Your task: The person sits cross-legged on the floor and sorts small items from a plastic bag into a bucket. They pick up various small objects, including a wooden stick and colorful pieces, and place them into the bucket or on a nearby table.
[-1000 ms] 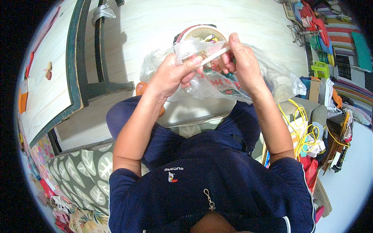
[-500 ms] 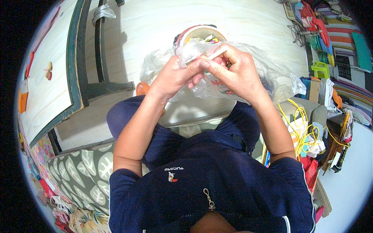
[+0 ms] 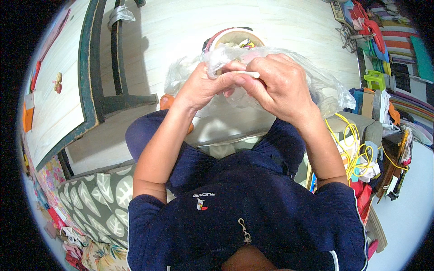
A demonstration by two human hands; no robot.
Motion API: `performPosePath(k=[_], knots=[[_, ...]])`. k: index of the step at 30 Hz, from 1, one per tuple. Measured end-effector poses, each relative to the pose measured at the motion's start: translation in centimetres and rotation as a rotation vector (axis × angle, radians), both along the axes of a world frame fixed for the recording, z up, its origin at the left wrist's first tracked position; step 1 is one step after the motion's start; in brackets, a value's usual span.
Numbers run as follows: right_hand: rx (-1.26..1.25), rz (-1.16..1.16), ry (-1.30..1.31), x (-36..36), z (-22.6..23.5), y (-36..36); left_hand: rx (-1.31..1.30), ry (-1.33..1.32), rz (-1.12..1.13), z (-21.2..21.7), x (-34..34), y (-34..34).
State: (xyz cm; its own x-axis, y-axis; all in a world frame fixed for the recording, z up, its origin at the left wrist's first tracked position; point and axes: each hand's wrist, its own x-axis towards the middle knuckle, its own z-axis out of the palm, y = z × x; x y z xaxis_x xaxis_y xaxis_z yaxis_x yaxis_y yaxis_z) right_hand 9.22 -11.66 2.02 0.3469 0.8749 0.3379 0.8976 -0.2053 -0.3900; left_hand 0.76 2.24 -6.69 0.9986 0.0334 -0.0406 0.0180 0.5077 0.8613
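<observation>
A pale, glossy floor (image 3: 181, 22) with faint grey veining spreads across the upper middle, washed almost white by light around its centre. On the left stands a table with a smooth white top (image 3: 52, 117) and a scuffed dark-green frame (image 3: 91, 63); 1 straight dark-green bar (image 3: 116, 58) runs beside it, next to a long grey shadow (image 3: 137, 58). At lower left is a grey-green cloth seat cover printed with large white leaves (image 3: 98, 198), pink floral fabric (image 3: 50, 174) near it. On the right sits a small lime-green plastic stool (image 3: 374, 80). Below it, toward the rim, is a plain pale-blue surface (image 3: 409, 189), wall or floor unclear.
</observation>
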Motion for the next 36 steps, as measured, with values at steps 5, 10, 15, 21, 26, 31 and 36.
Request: performPosePath(k=[5,10,15,21,26,31,36], knots=[[0.036,-0.071,0.289,1.0,-0.5,-0.6,-0.097,0.087,0.100,-0.2,-0.1,0.2],[0.056,-0.169,0.901,2.2,-1.8,-1.8,-0.048,-0.007,0.191,0.9,-0.2,0.6],[0.082,-0.167,1.058,2.1,-2.7,-1.8,-0.070,-0.038,0.244,0.9,-0.4,0.6],[0.068,-0.178,1.032,2.3,-2.3,-1.9,-0.081,-0.045,0.240,0.9,-0.5,0.9],[0.379,-0.242,1.368,3.1,-2.8,-2.0,-0.104,-0.050,0.274,0.6,-0.4,0.9],[0.521,-0.328,1.893,2.8,-2.3,-1.6,-0.100,-0.004,0.310,0.4,-0.7,1.2],[0.024,-0.319,1.385,1.4,-2.6,-1.6,0.059,0.037,0.363,0.5,-0.7,1.0]])
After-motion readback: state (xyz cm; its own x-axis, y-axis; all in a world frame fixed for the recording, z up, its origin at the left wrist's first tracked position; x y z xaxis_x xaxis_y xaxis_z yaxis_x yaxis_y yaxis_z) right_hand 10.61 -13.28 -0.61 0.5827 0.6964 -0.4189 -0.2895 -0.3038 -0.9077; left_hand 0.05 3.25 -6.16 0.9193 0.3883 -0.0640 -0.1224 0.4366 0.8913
